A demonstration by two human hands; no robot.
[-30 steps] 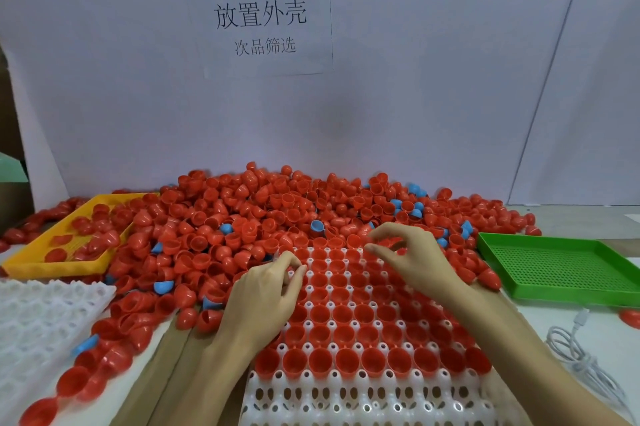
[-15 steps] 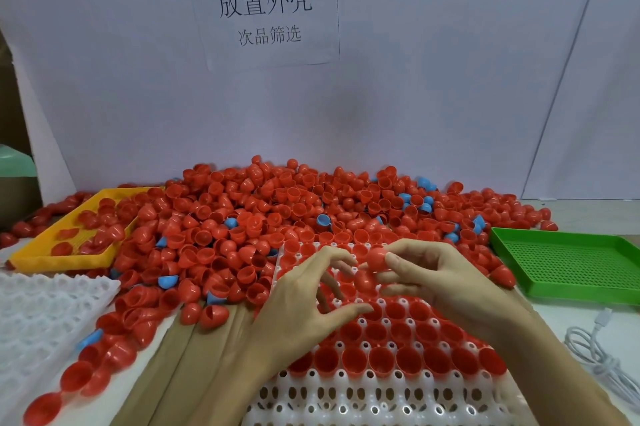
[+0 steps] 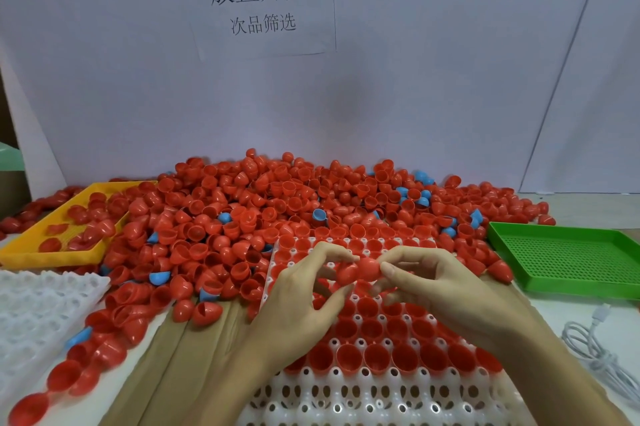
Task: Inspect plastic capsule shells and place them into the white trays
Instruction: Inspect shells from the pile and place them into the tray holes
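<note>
A big heap of red capsule shells, with a few blue ones mixed in, covers the back of the table. In front of it lies a white tray whose far rows hold red shells, open side up. Above this tray my left hand and my right hand meet. Both pinch a red shell between their fingertips, the left from the left side, the right from the right. It may be two shells stuck together; I cannot tell.
A yellow tray with several red shells sits at the back left. A green perforated tray stands at the right. A second white tray lies at the left edge. A white cable coils at the right front. Loose shells trail along the left front.
My hands came together from the heap's edge and lifted a red shell over the white tray; the left fingertips now grip it too. The camera tilted down and closer.
</note>
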